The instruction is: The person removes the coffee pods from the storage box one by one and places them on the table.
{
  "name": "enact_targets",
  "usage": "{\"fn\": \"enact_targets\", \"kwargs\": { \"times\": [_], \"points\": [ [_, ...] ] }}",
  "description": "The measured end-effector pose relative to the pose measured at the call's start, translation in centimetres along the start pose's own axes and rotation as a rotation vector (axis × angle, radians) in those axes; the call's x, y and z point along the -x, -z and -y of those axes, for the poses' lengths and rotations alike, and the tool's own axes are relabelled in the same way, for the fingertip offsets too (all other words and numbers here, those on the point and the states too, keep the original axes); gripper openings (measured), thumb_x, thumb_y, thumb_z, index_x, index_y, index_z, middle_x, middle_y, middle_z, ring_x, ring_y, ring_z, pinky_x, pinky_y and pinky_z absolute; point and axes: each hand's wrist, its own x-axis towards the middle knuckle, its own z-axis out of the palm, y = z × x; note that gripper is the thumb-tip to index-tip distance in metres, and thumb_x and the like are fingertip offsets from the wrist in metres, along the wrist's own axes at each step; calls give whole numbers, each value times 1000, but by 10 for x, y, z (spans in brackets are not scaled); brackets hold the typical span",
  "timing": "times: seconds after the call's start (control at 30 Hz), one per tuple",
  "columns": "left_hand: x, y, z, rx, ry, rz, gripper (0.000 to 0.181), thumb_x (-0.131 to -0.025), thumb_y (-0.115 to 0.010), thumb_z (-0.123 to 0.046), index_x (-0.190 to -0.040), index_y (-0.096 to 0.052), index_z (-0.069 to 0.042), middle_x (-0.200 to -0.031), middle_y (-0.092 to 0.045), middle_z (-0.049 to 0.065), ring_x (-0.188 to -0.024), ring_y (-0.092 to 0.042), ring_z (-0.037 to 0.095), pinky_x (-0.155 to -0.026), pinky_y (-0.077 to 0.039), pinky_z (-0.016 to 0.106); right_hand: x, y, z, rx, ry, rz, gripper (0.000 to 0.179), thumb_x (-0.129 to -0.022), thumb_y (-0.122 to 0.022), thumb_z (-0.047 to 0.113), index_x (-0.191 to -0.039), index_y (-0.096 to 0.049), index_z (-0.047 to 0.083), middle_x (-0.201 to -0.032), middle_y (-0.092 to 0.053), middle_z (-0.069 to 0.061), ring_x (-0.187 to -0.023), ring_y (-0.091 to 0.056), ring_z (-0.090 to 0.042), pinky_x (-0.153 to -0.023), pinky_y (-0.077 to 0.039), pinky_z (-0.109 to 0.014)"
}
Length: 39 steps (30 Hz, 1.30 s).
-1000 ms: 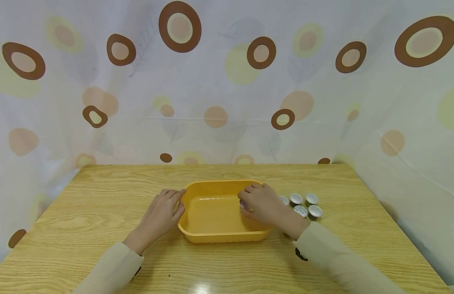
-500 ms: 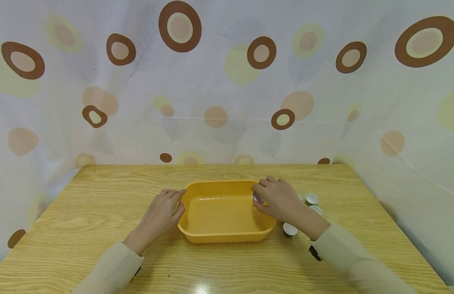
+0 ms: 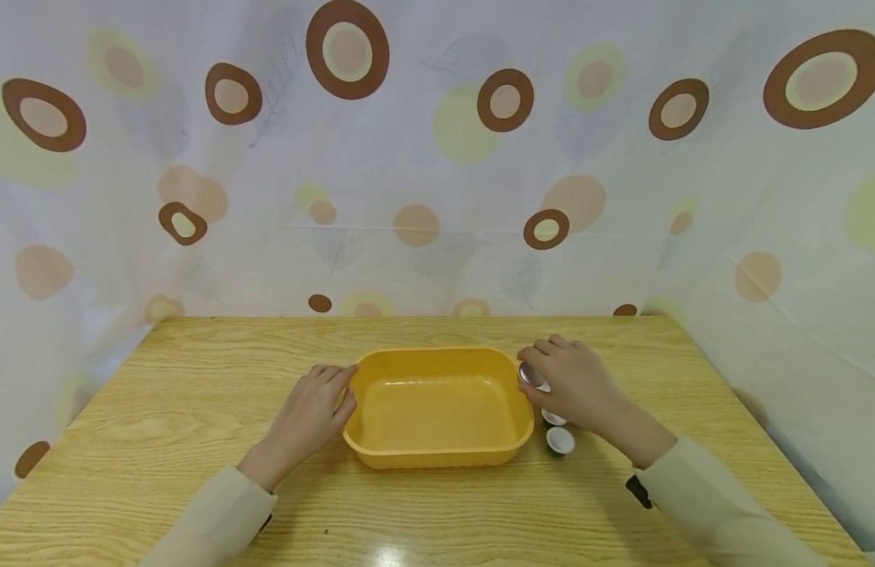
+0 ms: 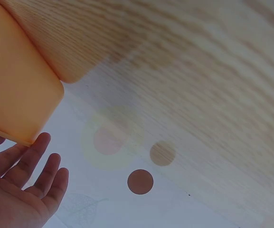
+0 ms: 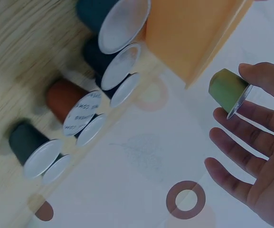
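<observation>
A yellow plastic basin stands on the table. My left hand rests at its left end, thumb and fingertips touching the rim; in the left wrist view the fingers are fairly straight and spread. Just beyond the basin's right end, my right hand pinches a coffee capsule. The right wrist view shows this green capsule between thumb and fingers, tilted and above the table. Several other capsules stand below the hand, among them a brown one and a dark green one. The hand partly hides them in the head view.
One white-lidded capsule stands close to the basin's front right corner. The wooden table ends at a patterned cloth at the back and sides.
My right hand has moved to the right with the capsule, from over the basin's inside to just past its right end. The left hand and the basin have stayed in place.
</observation>
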Motion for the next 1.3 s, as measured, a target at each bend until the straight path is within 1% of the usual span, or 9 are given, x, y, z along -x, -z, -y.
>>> {"fn": "enact_targets", "kwargs": {
  "times": [0.13,0.27,0.37,0.47,0.87,0.97,1.07,1.13,1.3],
  "points": [
    [0,0,0,2,-8,-3,35,-87,-55,-16,-120,-59,-4,-104,-66,7,-100,-58,25,-84,-49,40,8,-1,-5,5,-19,-5,30,-75,-72,30,-97,-65,10,-90,-65,-2,-81,-55,-19,-64,-48,-32],
    [0,0,0,6,-17,-10,35,-87,-54,-16,-120,-59,-3,-104,-66,7,-99,-58,25,-83,-49,39,17,-3,-9,17,-36,10,30,-75,-72,31,-96,-66,11,-90,-65,-2,-80,-55,-20,-59,-46,-31],
    [1,1,0,7,-21,-14,35,-87,-55,-15,-119,-59,-3,-103,-66,7,-98,-58,25,-83,-49,39,23,-5,-12,9,-43,14,29,-74,-73,30,-96,-66,11,-89,-65,-2,-79,-54,-19,-55,-41,-28],
    [1,1,0,6,-21,-15,35,-87,-55,-15,-119,-59,-3,-103,-66,7,-98,-58,25,-83,-49,39,30,-6,-15,-1,-51,19,29,-73,-74,29,-95,-66,12,-86,-64,0,-77,-53,-18,-53,-38,-26],
    [0,1,-1,20,-4,1,35,-87,-54,-15,-120,-59,-4,-105,-66,7,-100,-58,25,-85,-48,40,52,-15,-23,-2,-83,33,28,-71,-74,29,-93,-66,13,-85,-64,1,-78,-55,-18,-54,-41,-28],
    [0,1,-1,22,5,8,35,-88,-54,-16,-120,-59,-4,-105,-66,7,-100,-57,25,-85,-48,40,57,-15,-25,3,-77,20,30,-71,-75,28,-94,-66,11,-86,-65,-1,-78,-56,-19,-54,-43,-29],
    [0,2,-1,22,8,10,35,-88,-54,-16,-121,-59,-4,-106,-66,7,-100,-57,25,-86,-48,40,62,-14,-27,6,-73,14,31,-70,-75,28,-93,-65,10,-84,-64,0,-75,-54,-18,-53,-41,-27],
    [0,2,-1,21,6,9,35,-87,-54,-16,-120,-59,-4,-106,-66,7,-100,-57,25,-86,-48,40,64,-13,-28,8,-81,22,32,-70,-76,28,-93,-64,10,-82,-63,1,-74,-53,-17,-54,-40,-26],
    [0,2,-1,15,-3,7,35,-87,-54,-16,-120,-59,-4,-105,-66,7,-100,-57,25,-86,-48,40,70,-11,-29,4,-111,53,33,-70,-76,29,-95,-65,11,-82,-63,3,-75,-54,-16,-54,-40,-27]
  ]
}}
